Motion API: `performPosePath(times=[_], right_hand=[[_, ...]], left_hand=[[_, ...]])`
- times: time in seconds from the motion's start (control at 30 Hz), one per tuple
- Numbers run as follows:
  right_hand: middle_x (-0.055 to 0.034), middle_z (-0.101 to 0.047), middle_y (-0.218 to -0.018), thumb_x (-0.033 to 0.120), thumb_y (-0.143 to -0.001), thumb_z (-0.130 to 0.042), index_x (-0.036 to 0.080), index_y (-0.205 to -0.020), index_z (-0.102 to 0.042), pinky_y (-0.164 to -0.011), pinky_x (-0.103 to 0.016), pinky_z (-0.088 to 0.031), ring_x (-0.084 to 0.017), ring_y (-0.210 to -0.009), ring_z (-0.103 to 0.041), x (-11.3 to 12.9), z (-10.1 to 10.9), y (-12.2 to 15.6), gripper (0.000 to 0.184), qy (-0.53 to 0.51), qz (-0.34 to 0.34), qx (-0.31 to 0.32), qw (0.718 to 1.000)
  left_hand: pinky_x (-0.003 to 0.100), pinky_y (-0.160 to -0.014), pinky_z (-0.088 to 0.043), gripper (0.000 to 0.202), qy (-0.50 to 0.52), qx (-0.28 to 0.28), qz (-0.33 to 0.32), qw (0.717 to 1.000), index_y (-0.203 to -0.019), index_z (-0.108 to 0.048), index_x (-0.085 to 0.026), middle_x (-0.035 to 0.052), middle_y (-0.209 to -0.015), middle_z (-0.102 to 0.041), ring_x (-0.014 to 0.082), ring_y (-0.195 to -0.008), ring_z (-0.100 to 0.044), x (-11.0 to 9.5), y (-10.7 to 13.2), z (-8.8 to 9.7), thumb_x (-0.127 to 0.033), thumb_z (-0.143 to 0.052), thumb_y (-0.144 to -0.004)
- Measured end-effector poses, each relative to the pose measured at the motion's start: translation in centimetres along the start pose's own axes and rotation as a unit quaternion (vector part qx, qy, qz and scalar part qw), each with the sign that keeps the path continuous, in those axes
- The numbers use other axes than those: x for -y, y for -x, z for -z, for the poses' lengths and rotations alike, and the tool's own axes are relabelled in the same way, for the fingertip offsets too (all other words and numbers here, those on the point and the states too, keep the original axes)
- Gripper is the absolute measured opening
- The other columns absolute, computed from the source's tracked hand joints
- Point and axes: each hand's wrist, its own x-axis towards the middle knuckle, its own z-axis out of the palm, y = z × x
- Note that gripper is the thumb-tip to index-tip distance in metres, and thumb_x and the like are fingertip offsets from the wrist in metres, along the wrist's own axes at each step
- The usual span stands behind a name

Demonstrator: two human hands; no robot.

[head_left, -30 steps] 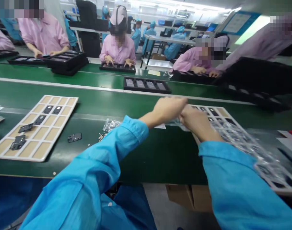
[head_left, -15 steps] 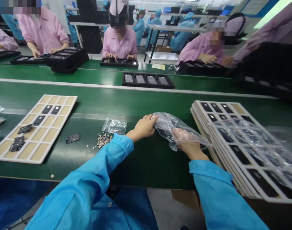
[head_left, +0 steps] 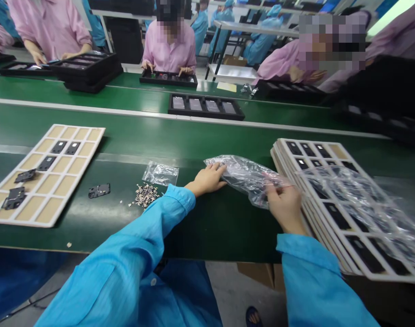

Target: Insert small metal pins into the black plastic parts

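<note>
A clear plastic bag (head_left: pixel 243 175) lies crumpled on the green bench in front of me. My left hand (head_left: pixel 210 178) rests on the bag's left end, fingers stretched out and thumb apart. At the other end, my right hand (head_left: pixel 286 204) pinches the bag's edge near a red line between thumb and fingers. Whether anything is inside the bag I cannot make out. Left of my left hand sit a pile of small metal parts (head_left: pixel 146 195) and a small clear bag (head_left: pixel 161 173). A single black plastic part (head_left: pixel 99 190) lies further left.
A white-framed tray (head_left: pixel 66 177) with several black parts lies at the left. To the right stands a stack of similar trays (head_left: pixel 333 213), partly covered by clear plastic (head_left: pixel 360 195). A black tray (head_left: pixel 206 106) sits beyond the white strip. Co-workers in pink work across the bench.
My right hand has come out from inside the bag and moved right; it now grips the bag's edge from outside. The bag lies flatter, and my left hand's fingers are more stretched out.
</note>
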Motion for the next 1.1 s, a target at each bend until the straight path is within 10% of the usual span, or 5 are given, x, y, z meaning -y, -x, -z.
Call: performPosePath(times=[0.37,1.1], right_hand=[[-0.0119,-0.062,-0.12,0.026,-0.077,-0.066,0.022,-0.106,-0.066,-0.1,-0.048,-0.047,-0.032,-0.112,-0.059,-0.1,-3.8,0.5,0.029,-0.033,0.066,0.177,0.981],[-0.0083,-0.059,-0.12,0.031,-0.095,-0.059,0.015,-0.113,-0.061,-0.094,-0.045,-0.05,-0.023,-0.109,-0.058,2.5,-2.1,1.1,0.024,-0.11,-0.084,0.112,0.984]], left_hand=[[0.036,-0.104,-0.041,0.067,-0.009,0.021,-0.003,1.0,-0.144,-0.033,-0.013,0.0179,-0.154,-0.031,0.0286,-0.136,-0.041,0.3,0.4,-0.2,-0.03,-0.06,-0.086],[0.039,-0.114,-0.034,0.066,0.007,-0.006,-0.013,1.0,-0.141,-0.04,-0.005,0.0198,-0.152,-0.034,0.0322,-0.137,-0.041,0.7,-0.8,-0.3,-0.035,-0.053,-0.083]])
